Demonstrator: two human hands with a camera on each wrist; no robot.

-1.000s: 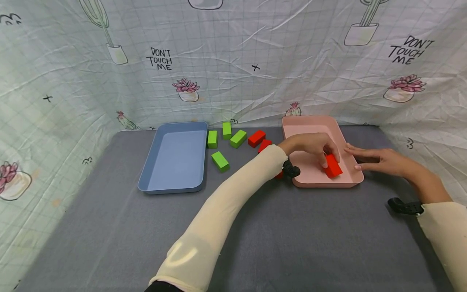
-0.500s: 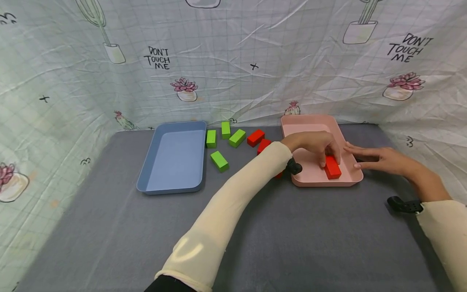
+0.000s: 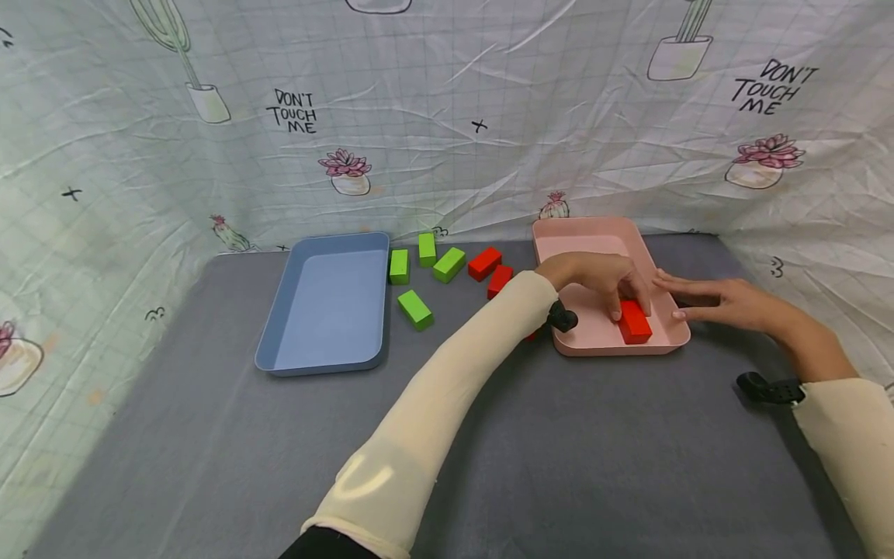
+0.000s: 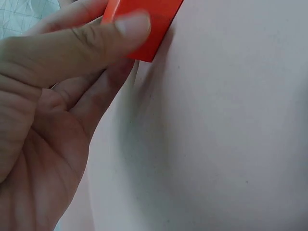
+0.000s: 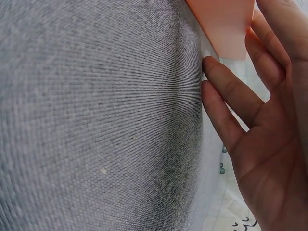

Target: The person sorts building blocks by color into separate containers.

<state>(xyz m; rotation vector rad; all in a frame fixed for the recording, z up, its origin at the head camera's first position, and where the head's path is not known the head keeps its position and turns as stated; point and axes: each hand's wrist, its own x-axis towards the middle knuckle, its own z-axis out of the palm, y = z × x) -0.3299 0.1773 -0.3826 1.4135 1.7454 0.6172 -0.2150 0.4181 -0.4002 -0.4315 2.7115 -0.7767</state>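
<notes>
My left hand [image 3: 603,278] reaches into the pink tray [image 3: 594,227] and pinches a red block [image 3: 635,322] near the tray's front right corner. In the left wrist view, the thumb lies over the red block [image 4: 149,24], with the fingers on its other side. My right hand [image 3: 743,303] has its fingers stretched out against the tray's right side. In the right wrist view, the fingers of the right hand [image 5: 269,139] extend beside the wall of the pink tray [image 5: 224,24]. My left forearm hides part of the red blocks left of the tray.
Left of the pink tray lie red blocks [image 3: 485,264], one partly under my sleeve [image 3: 447,404]. Several green blocks [image 3: 415,310] lie beside a blue tray [image 3: 321,310]. A printed cloth [image 3: 447,116] hangs behind the grey table surface [image 3: 594,450].
The red block in my left hand has straightened from a slanted position within the pink tray. My right hand stays at the tray's side. The whole view has shifted slightly.
</notes>
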